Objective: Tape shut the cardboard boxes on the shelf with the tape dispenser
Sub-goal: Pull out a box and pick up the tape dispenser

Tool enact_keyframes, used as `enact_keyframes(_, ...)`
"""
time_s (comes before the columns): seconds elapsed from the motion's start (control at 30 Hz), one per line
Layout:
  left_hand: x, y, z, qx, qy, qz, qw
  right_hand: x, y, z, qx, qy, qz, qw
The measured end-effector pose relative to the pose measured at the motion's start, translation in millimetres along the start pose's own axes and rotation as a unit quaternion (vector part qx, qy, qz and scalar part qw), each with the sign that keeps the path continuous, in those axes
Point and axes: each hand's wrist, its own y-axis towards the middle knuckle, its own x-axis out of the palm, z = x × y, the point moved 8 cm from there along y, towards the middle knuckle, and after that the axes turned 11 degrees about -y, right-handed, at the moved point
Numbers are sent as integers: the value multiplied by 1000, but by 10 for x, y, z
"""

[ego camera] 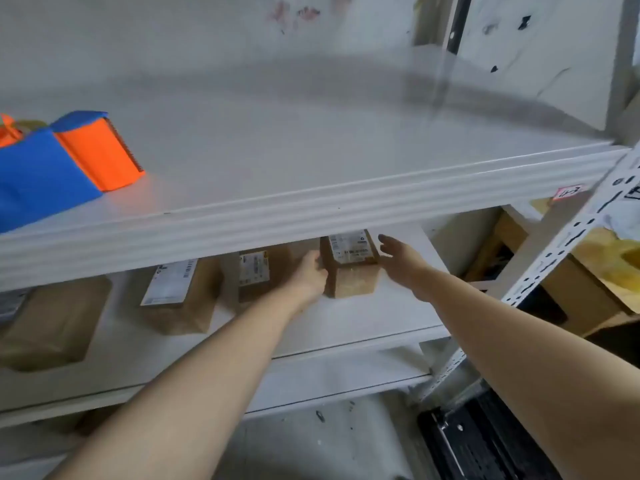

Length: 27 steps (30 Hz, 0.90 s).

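Observation:
A small brown cardboard box (350,268) with a white label stands on the lower white shelf (363,327), rightmost in a row. My left hand (311,273) grips its left side with curled fingers. My right hand (401,258) reaches along its right side, fingers straight, close to the box; contact is unclear. Three more labelled boxes sit to the left: one (259,271) right beside, another (180,292), and a larger one (52,320) at the far left. The blue and orange tape dispenser (69,161) lies on the upper shelf (311,161) at the left edge of view.
The upper shelf's front lip (311,216) overhangs the boxes and hides their far ends. A perforated white upright (554,251) stands at the right, with cardboard and clutter (588,282) behind it. A black crate (485,441) sits on the floor at the lower right.

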Motion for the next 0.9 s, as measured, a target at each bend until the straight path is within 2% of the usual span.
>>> enact_keyframes(0.1, 133, 1, -27, -14, 25, -3, 1000, 100, -35, 22, 9, 88, -56, 995)
enact_keyframes(0.17, 164, 6, -94, -31, 40, 24, 998, 139, -135, 22, 17, 128, -72, 989)
enact_keyframes(0.3, 35, -55, -215, -56, 126, 117, 983, 157, -415, 99, -1, 76, -169, 983)
enact_keyframes(0.33, 14, -72, -244, -56, 152, 129, 978, 101, -406, 147, -8, 30, -162, 986)
enact_keyframes(0.43, 49, -155, -294, -66, 171, 147, 972, -375, -182, 256, -12, -90, 31, 995)
enact_keyframes(0.47, 93, -185, -294, -64, 162, 150, 973, -452, -116, 278, -19, -89, 58, 994)
enact_keyframes(0.7, 266, -322, -339, -62, 60, 183, 979, -141, 109, 269, -76, 22, -112, 990)
enact_keyframes(0.9, 288, -349, -368, -111, 87, 191, 971, -82, 192, 102, -83, 41, -150, 984)
